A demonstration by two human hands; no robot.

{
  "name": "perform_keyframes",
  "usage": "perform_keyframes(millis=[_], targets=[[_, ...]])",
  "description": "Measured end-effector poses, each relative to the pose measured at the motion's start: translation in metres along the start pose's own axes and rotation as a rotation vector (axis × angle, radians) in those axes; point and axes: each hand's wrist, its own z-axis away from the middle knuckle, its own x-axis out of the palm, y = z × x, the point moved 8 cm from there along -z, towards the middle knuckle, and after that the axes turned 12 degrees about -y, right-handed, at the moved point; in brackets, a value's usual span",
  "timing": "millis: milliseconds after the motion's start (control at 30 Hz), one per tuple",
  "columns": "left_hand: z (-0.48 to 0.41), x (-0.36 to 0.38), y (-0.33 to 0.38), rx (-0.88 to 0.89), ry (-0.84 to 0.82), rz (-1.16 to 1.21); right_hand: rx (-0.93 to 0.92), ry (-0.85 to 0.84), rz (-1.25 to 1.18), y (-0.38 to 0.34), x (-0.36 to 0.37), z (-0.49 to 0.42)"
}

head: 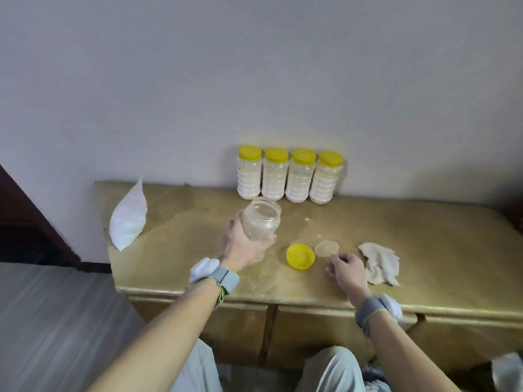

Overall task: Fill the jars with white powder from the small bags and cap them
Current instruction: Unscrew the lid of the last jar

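The uncapped clear jar (261, 222) is tilted at mid-frame over the desk (396, 236) in your left hand (243, 247), fingers wrapped round it, a yellow lid (300, 256) lying lower right, near your right hand (346, 271), fingers loosely curled, holding nothing.

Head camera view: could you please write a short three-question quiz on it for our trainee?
1. How many capped jars stand in the row at the back of the table?
2. True or false: the yellow lid lies on the table, apart from the open jar that the left hand holds.
3. What lies just to the right of the right hand? A) a white bag B) the crumpled cloth C) a spoon

Key: 1. four; 2. true; 3. B
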Motion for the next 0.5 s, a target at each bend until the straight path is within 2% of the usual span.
perform_keyframes(millis=[100, 233, 400, 500], targets=[[0.001, 0.019, -0.001, 0.019, 0.027, 0.143, -0.047, 0.097, 0.068, 0.002, -0.004, 0.010], [0.004, 0.031, -0.001, 0.032, 0.007, 0.104, -0.140, 0.148, 0.179, -0.007, 0.000, 0.018], [0.005, 0.044, -0.019, -0.064, -0.184, -0.076, -0.178, 0.149, 0.253, -0.013, 0.002, 0.026], [0.010, 0.039, -0.036, -0.097, -0.254, -0.203, -0.234, 0.078, 0.356, -0.022, 0.016, 0.035]])
